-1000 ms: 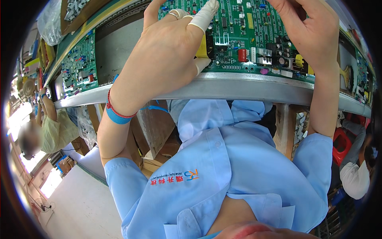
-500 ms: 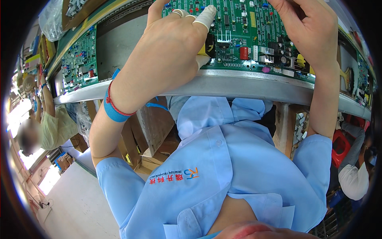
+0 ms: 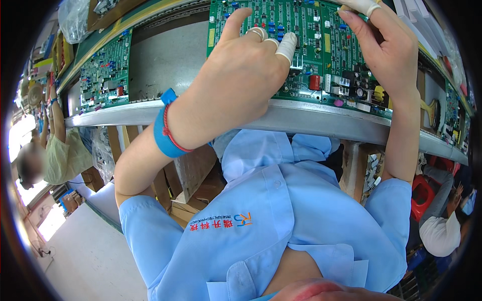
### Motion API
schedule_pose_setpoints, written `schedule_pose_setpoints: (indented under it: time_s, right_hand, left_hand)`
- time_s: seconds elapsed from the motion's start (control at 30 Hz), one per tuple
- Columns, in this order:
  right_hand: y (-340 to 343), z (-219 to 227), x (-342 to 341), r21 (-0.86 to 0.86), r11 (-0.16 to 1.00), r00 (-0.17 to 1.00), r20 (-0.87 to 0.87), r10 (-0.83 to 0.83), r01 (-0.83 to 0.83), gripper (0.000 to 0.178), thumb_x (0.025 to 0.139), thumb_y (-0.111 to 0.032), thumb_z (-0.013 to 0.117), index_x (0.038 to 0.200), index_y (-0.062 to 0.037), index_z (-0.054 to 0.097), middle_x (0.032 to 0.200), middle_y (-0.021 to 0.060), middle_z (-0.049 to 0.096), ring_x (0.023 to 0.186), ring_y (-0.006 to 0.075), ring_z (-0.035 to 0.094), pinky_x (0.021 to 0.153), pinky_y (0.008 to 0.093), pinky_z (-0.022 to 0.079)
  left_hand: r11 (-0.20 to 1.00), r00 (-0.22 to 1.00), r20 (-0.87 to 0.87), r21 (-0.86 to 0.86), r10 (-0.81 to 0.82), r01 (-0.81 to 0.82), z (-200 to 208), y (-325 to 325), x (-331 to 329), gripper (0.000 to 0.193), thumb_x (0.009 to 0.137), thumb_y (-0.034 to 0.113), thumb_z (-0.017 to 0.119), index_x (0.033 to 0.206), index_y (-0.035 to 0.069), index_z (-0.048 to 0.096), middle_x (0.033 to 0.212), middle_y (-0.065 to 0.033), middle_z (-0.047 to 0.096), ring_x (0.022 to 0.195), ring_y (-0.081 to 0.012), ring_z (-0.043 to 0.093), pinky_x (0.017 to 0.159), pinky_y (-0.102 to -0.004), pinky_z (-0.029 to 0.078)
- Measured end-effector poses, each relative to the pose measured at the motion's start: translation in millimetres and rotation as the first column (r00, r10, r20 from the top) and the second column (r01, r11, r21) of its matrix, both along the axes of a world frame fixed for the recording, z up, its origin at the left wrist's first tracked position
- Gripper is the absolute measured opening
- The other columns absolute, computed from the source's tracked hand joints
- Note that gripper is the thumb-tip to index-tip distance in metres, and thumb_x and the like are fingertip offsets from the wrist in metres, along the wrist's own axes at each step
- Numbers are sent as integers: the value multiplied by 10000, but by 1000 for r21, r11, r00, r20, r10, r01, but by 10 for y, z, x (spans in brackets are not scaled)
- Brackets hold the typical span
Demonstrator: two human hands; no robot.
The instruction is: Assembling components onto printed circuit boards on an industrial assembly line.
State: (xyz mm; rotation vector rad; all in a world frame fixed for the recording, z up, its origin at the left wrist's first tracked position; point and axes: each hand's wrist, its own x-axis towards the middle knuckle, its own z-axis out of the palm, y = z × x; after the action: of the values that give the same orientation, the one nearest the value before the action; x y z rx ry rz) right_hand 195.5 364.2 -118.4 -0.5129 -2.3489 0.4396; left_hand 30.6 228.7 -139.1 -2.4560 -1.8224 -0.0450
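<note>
Holding the left hand (image 3: 246, 75) palm down over the big green board (image 3: 312, 52). Sticking one bare finger out and bending the others a little, with white finger covers (image 3: 286, 48) on some. Not seeing the thumb or the underside of this hand, so not being able to tell about anything in its hold. Holding the right hand (image 3: 386, 55) over the right part of the same board, with the thumb bent close to a white-covered finger. Seeing those tips only partly at the top edge, so not being able to tell about a grip there. Looking down at the board lying just past a long metal rail (image 3: 321, 115), with many little parts on top, like a red block (image 3: 315, 82). Seeing another green board (image 3: 105, 78) to the left, past a grey plate (image 3: 165, 55). Wearing a blue band (image 3: 159, 131) and a thin red string (image 3: 166, 125) on the left wrist, and a blue shirt (image 3: 271, 200).
</note>
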Motion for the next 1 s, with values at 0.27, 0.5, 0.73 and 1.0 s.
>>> schedule_pose_setpoints:
  time_s: [0.27,0.5,0.73,1.0]
  right_hand:
    - [298,-252,187,113,993,997,-67,39,-31,290,818,-76,700,1107,-101,686,804,7,626,557,80,449,502,228,353]
    - [-351,-133,281,131,959,962,-70,263,-252,255,768,-31,660,1022,-37,686,819,76,654,633,163,624,522,268,490]
    - [-993,-347,100,111,883,882,188,433,-457,356,760,-109,602,1105,-30,641,1014,122,625,655,166,623,520,290,525]
    - [-1228,-331,-309,122,908,820,490,296,-400,217,781,-169,569,929,-25,637,852,128,597,609,184,632,478,304,505]
  left_hand:
    - [985,950,291,91,116,-148,129,-84,-129,740,746,340,738,1364,51,451,1031,-126,671,1070,-290,581,1081,-471,208]
    - [747,565,528,-226,633,-625,-186,-350,-830,756,893,442,597,1344,-126,384,857,-203,643,856,-253,619,878,-363,419]
    - [796,408,693,-437,595,-418,-104,-164,-592,742,929,363,588,1396,-126,282,1211,-271,562,1020,-206,540,919,-322,415]
    - [820,365,745,-561,559,-111,-5,28,-478,806,939,319,586,1429,-136,137,1333,-269,495,1209,-235,501,1022,-322,363]
